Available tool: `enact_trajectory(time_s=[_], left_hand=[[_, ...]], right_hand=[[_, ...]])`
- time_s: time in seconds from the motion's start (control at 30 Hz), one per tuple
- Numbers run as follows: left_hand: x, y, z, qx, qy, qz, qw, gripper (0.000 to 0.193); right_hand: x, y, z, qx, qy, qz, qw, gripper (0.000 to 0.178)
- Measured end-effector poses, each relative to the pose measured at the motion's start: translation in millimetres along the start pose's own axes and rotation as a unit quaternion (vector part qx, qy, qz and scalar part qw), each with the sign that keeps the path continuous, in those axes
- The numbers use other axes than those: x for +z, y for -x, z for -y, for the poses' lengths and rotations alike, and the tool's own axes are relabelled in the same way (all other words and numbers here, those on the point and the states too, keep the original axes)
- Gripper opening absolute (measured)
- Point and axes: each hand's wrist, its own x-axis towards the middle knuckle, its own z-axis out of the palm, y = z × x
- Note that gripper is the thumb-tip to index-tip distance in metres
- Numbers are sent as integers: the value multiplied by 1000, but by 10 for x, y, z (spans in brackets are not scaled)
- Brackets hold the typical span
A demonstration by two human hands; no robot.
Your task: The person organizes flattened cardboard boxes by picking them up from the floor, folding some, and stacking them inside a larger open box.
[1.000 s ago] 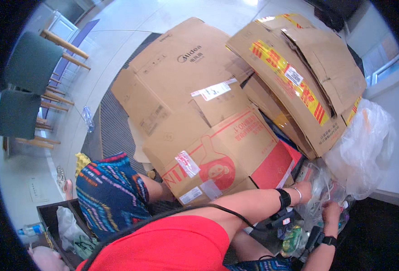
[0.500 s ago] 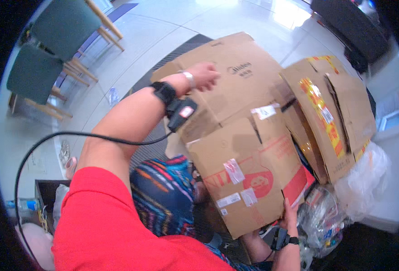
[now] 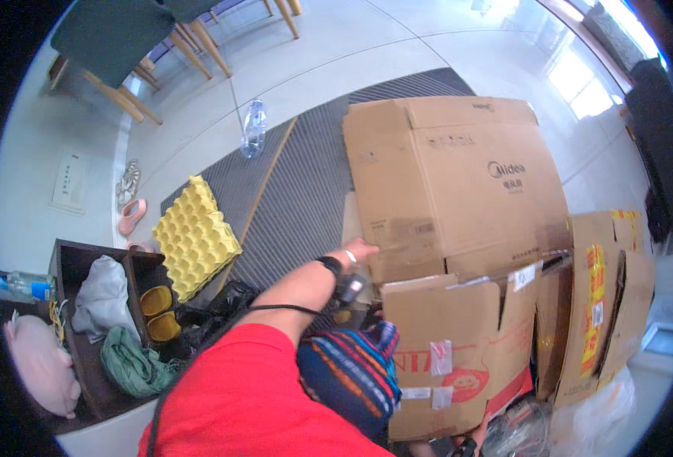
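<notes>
A large flattened cardboard box [image 3: 496, 190] lies spread out in front of me. My left hand [image 3: 361, 250] is at its lower left edge, with the fingers bunched and partly blurred; whether they grip the edge cannot be made out. Nearer to me stands another cardboard box [image 3: 458, 346] with red print and several white labels. My right hand [image 3: 477, 434] holds that box at its lower edge, mostly hidden at the bottom of the view. A third folded cardboard box [image 3: 580, 305] with yellow and red tape leans at the right, beside the other two.
Clear plastic bags [image 3: 591, 407] lie at the lower right. On the left are a yellow egg tray [image 3: 195, 236], a dark open shelf [image 3: 96, 305] with cloths and yellow shoes, and a plastic bottle [image 3: 254, 129] by the striped mat [image 3: 294, 183]. Chairs [image 3: 111, 42] stand at the far left.
My left hand has moved from above the large box down to its left edge. The view has swung left, bringing the egg tray and shelf into sight. My right hand stays at the nearer box.
</notes>
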Motion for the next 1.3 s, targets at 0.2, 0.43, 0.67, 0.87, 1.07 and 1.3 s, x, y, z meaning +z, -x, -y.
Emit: enact_trajectory(time_s=[0.2,0.43,0.67,0.87,1.07,1.3], left_hand=[[286,-317,274,6,130,-156,979,37],[190,-137,5,-56,221,-46,973,41],[329,-587,380,-30,388,-39,920,46],[292,-543,11,22,178,-200,963,49],[-318,-652,-748,161,236,-210,935,51],[-1429,-465,-561,87,-77,-258,959,62]], right_hand=[[83,24,179,-15,-30,33,999,63],[135,73,181,-28,-53,69,996,61],[-29,190,88,-12,-53,171,984,59],[212,418,-22,-20,-81,161,983,58],[477,537,44,-34,-151,134,979,54],[585,479,-11,-25,-230,97,968,53]])
